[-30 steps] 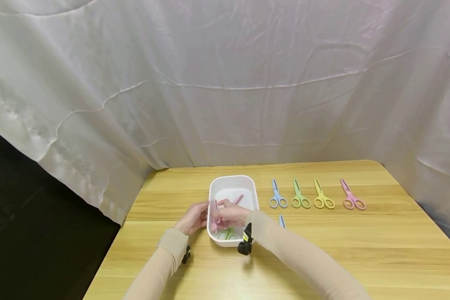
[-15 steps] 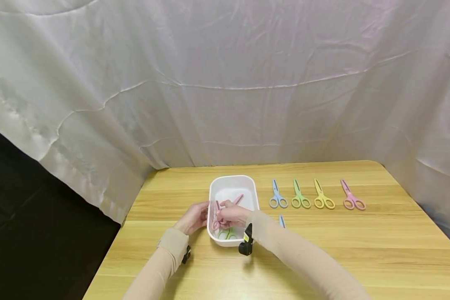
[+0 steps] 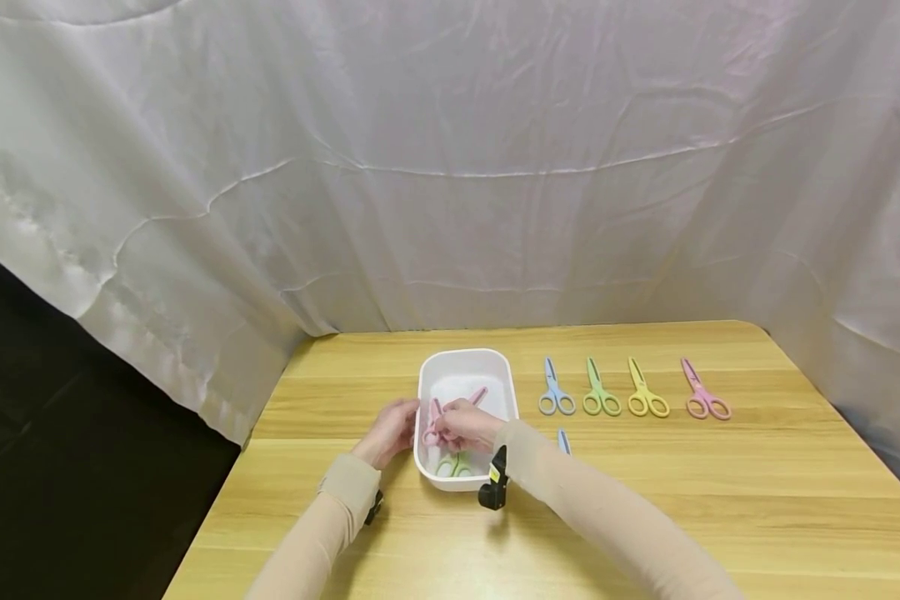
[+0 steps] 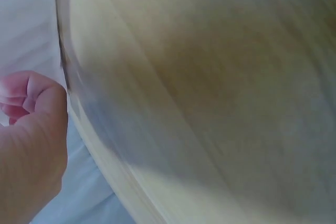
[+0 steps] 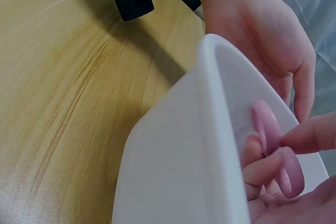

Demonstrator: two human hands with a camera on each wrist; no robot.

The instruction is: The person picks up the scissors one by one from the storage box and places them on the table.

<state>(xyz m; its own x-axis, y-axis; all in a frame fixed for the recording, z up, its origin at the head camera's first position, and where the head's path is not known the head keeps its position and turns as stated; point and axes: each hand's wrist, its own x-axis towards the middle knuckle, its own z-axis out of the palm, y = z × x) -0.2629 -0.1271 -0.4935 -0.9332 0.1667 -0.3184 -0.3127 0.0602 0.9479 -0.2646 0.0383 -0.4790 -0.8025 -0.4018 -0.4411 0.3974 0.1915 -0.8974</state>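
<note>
A white plastic bin (image 3: 467, 358) stands on the table, and its wall (image 5: 168, 145) fills the middle of the right wrist view. My right hand (image 3: 467, 423) reaches into it and grips pink scissors (image 5: 268, 125) by the handle loops. Another pink blade (image 3: 479, 395) points up and right beyond that hand; its handle is hidden. Green scissors (image 3: 457, 459) lie at the bin's near end, partly covered. At the left side, my left hand (image 3: 392, 427) holds the bin's wall, a digit at the rim. In the left wrist view, this hand (image 4: 34, 135) has curled fingers.
To the right, blue scissors (image 3: 551, 377), green scissors (image 3: 595, 379), yellow scissors (image 3: 637, 379) and pink scissors (image 3: 695, 382) lie in a row on the wooden table (image 3: 757, 500). A blue blade (image 3: 564, 442) shows beside my right forearm. A pale curtain (image 3: 450, 208) hangs behind.
The pink scissors in my right hand have turned and shifted slightly, with the handle loops now farther up the bin. More of the green scissors shows. The left hand stays at the bin.
</note>
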